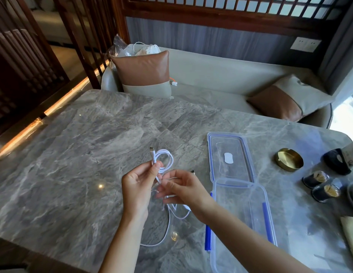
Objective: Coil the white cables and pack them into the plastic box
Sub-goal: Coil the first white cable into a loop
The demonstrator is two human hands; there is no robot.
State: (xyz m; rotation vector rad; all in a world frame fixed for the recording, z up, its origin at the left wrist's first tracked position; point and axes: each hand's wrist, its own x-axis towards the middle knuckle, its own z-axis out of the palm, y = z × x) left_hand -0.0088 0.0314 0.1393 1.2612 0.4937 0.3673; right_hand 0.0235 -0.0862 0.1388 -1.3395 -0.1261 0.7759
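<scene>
My left hand (pixel 138 186) pinches a white cable (pixel 165 160) just below its plug, with a small coil of loops standing above the fingers. My right hand (pixel 183 189) holds the same cable a little lower, fingers curled round the strand; a dark plug end shows above its knuckles. The loose remainder of the cable (pixel 167 229) trails down onto the marble table. To the right, under my right forearm, lies the clear plastic box (pixel 256 223) with blue clips, open and with nothing in it. Its clear lid (pixel 230 156) lies flat just beyond it.
The grey marble table (pixel 77 154) holds a brass ashtray (pixel 289 159), two small dark jars (pixel 320 185) and a black object at the right edge. Behind the table is a beige sofa with brown cushions (pixel 144 69) and a plastic bag of white cables (pixel 132 49).
</scene>
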